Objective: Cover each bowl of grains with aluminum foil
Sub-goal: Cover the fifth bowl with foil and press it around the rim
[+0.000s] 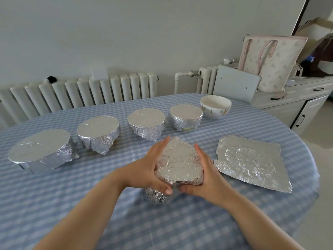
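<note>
Pressing foil down a bowl's (178, 164) sides, left hand (147, 170) and right hand (203, 175) cup it mid-bench (126, 222), fingers curled against the wrap. Four foil-covered bowls (146, 117) behind, uncovered bowl (215, 106) far right, loose foil sheet (252, 162) beside; near edge free.

four covered bowls (100, 131) in a row | open bowl (215, 109) at right end | foil sheet (250, 163) front-right

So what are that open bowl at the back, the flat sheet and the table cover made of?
The open bowl looks like glazed ceramic: white, glossy, with a painted pattern on its side. The flat sheet is thin metal foil: silvery, shiny and finely creased, with a round imprint. The table cover looks like cloth or vinyl in a blue-and-white check; the picture cannot settle which.
</note>
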`<action>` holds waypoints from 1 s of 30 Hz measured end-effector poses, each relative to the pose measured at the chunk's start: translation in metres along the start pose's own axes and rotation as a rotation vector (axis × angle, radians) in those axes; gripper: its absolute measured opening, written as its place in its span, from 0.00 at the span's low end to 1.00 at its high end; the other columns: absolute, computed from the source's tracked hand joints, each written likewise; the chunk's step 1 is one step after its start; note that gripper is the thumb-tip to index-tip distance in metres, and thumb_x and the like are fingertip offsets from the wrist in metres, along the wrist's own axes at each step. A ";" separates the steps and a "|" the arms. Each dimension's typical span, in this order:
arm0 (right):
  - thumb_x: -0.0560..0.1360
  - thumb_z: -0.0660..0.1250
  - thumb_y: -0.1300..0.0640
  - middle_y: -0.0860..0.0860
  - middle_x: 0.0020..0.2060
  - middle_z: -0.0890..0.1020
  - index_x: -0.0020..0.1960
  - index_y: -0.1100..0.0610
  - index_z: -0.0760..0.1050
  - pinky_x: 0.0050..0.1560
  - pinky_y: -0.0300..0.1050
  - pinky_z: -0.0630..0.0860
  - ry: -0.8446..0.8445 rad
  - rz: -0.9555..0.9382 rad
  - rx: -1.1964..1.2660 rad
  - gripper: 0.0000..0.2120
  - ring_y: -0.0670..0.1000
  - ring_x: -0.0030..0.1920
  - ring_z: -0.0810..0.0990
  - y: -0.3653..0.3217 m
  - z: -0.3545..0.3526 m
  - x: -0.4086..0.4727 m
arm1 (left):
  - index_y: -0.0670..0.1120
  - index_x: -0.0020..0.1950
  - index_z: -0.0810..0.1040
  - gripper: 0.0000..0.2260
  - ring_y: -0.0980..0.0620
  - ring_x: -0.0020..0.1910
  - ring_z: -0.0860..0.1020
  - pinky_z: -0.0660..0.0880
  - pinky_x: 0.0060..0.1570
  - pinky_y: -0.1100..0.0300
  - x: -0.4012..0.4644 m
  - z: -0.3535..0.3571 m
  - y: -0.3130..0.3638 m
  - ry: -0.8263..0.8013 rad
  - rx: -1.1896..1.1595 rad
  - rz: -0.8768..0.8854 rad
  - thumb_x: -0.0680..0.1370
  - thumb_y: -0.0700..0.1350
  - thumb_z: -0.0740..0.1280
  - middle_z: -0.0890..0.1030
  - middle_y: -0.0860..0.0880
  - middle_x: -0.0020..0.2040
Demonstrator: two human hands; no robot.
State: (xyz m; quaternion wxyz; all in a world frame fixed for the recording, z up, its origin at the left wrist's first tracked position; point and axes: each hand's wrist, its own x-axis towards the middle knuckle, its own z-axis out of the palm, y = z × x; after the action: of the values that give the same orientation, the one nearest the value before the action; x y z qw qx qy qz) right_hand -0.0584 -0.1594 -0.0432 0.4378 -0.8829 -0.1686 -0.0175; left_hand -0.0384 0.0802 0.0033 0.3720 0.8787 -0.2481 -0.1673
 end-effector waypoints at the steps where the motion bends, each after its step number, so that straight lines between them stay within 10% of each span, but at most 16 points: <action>1: 0.55 0.73 0.25 0.41 0.72 0.60 0.71 0.28 0.37 0.73 0.49 0.63 -0.003 -0.002 0.003 0.58 0.42 0.73 0.60 0.001 0.000 0.000 | 0.74 0.71 0.36 0.60 0.45 0.72 0.65 0.66 0.69 0.52 -0.001 0.003 -0.004 0.021 -0.036 0.003 0.60 0.59 0.81 0.44 0.65 0.77; 12: 0.54 0.75 0.27 0.43 0.72 0.61 0.71 0.28 0.39 0.73 0.51 0.63 -0.021 0.008 0.054 0.58 0.43 0.73 0.61 0.004 0.001 0.004 | 0.59 0.76 0.40 0.60 0.68 0.66 0.69 0.67 0.62 0.73 0.007 0.028 -0.022 0.213 -0.326 0.025 0.62 0.40 0.83 0.67 0.60 0.69; 17: 0.57 0.79 0.38 0.42 0.73 0.59 0.76 0.36 0.40 0.67 0.27 0.58 -0.147 0.044 0.134 0.61 0.32 0.72 0.56 0.002 -0.010 0.003 | 0.59 0.75 0.44 0.60 0.63 0.69 0.68 0.66 0.69 0.65 0.004 0.044 -0.023 0.301 -0.355 0.024 0.58 0.47 0.84 0.67 0.57 0.70; 23: 0.59 0.79 0.42 0.39 0.73 0.59 0.75 0.35 0.40 0.75 0.49 0.60 -0.238 0.029 0.180 0.59 0.41 0.75 0.58 -0.004 -0.019 0.005 | 0.55 0.77 0.37 0.63 0.70 0.68 0.65 0.63 0.65 0.73 0.000 0.055 -0.019 0.320 -0.420 0.035 0.59 0.45 0.82 0.64 0.64 0.69; 30: 0.60 0.79 0.44 0.45 0.74 0.60 0.76 0.38 0.39 0.75 0.43 0.58 -0.239 0.047 0.190 0.60 0.40 0.75 0.57 -0.005 -0.019 0.004 | 0.59 0.73 0.36 0.61 0.79 0.63 0.63 0.61 0.58 0.80 -0.002 0.057 -0.016 0.339 -0.343 0.019 0.59 0.49 0.81 0.62 0.70 0.66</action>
State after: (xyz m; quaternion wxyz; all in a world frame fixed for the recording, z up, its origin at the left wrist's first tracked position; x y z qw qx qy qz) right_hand -0.0542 -0.1699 -0.0267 0.4963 -0.8371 -0.1996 0.1142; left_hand -0.0624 0.0585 -0.0465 0.5536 0.8158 -0.1584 -0.0535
